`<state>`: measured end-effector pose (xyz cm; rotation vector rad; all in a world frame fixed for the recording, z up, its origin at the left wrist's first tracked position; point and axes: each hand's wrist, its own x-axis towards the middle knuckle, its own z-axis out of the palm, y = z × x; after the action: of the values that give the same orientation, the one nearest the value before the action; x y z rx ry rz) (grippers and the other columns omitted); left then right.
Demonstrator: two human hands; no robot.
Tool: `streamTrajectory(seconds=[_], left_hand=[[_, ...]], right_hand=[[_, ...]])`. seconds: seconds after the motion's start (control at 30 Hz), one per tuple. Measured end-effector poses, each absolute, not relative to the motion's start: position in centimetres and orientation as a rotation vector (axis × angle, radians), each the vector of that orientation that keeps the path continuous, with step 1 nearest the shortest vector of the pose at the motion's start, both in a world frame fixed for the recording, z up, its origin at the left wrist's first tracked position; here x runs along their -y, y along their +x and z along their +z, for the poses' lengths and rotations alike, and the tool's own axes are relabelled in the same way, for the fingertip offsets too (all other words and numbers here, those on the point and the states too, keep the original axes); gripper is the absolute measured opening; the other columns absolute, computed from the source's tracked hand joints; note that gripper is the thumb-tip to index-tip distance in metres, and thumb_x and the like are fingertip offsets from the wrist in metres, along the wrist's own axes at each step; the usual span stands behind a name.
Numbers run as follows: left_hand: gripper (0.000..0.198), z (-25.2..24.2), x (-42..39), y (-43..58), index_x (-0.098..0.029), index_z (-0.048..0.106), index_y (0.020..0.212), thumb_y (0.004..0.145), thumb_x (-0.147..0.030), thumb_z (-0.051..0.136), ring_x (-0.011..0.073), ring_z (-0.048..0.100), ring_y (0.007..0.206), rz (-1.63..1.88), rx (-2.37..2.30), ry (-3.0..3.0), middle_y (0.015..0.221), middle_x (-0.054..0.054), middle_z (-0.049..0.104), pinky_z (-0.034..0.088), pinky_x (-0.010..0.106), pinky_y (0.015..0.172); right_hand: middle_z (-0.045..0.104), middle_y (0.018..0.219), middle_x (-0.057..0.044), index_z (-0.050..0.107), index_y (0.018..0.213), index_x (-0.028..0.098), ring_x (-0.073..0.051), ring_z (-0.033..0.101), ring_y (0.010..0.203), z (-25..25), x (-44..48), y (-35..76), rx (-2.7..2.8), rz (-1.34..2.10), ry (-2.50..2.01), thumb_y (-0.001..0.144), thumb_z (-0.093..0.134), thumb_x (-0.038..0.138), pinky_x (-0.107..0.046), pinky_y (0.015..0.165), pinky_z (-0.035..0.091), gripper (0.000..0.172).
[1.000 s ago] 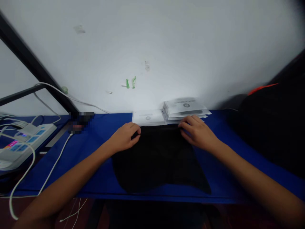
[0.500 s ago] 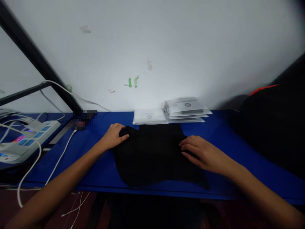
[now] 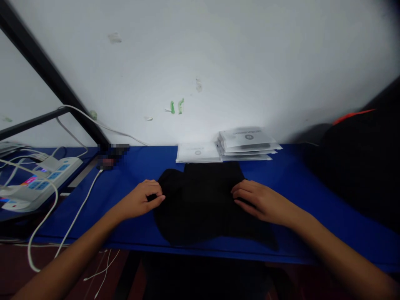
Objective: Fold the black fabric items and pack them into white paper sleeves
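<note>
A black piece of cloth, seemingly a garment (image 3: 200,204), lies partly folded on the blue table. My left hand (image 3: 145,199) is at its left edge, thumb and fingers bent toward each other in a pinch on the fabric. Across from it, my right hand (image 3: 258,201) rests on the right part of the cloth, fingers stretched out and lying on the fabric. Folds and layers are hard to make out in the dark material.
Behind the cloth, a stack of white printed zip bags (image 3: 250,141) and a flatter white bag (image 3: 198,153) lie against the wall. At left are a power strip (image 3: 53,179), white cables (image 3: 78,216) and a black frame (image 3: 84,129). A large black item (image 3: 359,166) with orange trim bulks at right.
My left hand has moved down and slightly left along the cloth's left side, and the upper left edge there is now rounded. My right hand has barely shifted.
</note>
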<state>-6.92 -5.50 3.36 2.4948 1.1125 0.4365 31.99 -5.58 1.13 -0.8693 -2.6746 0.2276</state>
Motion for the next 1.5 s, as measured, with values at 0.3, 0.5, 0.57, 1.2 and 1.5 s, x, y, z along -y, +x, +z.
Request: streamTrajectory(seconds=[0.3,0.5,0.57,1.2,1.5], left_hand=[[0.032,2.1,4.5,-8.7,-0.025,0.061,0.107,0.082,-0.045,0.065,0.0273,0.048,0.1,0.276,-1.592,2.384,0.104,0.006,0.056,0.044,0.037,0.082],[0.023,3.2,4.5,-8.5,-0.02,0.055,0.084,0.08,-0.042,0.062,0.0233,0.048,0.091,0.286,-1.508,2.356,0.093,0.004,0.055,0.042,0.035,0.08],[0.022,3.9,4.5,-8.5,-0.02,0.052,0.082,0.079,-0.04,0.061,0.0197,0.049,0.08,0.299,-1.512,2.258,0.084,0.001,0.054,0.042,0.031,0.071],[0.016,1.2,4.1,2.6,-0.02,0.059,0.101,0.086,-0.022,0.062,0.0259,0.061,0.097,0.771,-1.458,2.716,0.099,0.004,0.069,0.037,0.049,0.094],[0.023,1.8,4.4,0.0,-0.024,0.058,0.114,0.097,-0.034,0.046,0.0232,0.058,0.105,0.869,-1.39,2.531,0.112,0.006,0.065,0.039,0.045,0.096]], right_hand=[[0.064,0.101,-0.01,0.062,0.101,0.018,-0.021,0.061,0.092,0.6,5.7,32.5,2.653,0.219,-0.893,0.097,0.043,0.023,-0.038,0.081,0.053,0.019],[0.065,0.105,-0.011,0.063,0.104,0.018,-0.021,0.062,0.096,0.3,6.0,32.5,2.636,0.156,-0.87,0.096,0.047,0.024,-0.038,0.084,0.054,0.018],[0.066,0.109,-0.012,0.063,0.108,0.017,-0.023,0.062,0.101,0.2,6.0,32.6,2.621,0.1,-0.861,0.095,0.05,0.027,-0.041,0.088,0.053,0.021],[0.056,0.137,-0.015,0.054,0.134,0.017,-0.029,0.051,0.127,-0.2,6.6,31.3,2.716,0.146,-0.759,0.093,0.056,0.035,-0.051,0.105,0.044,0.045],[0.056,0.137,-0.014,0.054,0.135,0.02,-0.028,0.053,0.126,-0.3,6.8,31.5,2.656,0.213,-0.768,0.091,0.059,0.035,-0.05,0.104,0.045,0.047]])
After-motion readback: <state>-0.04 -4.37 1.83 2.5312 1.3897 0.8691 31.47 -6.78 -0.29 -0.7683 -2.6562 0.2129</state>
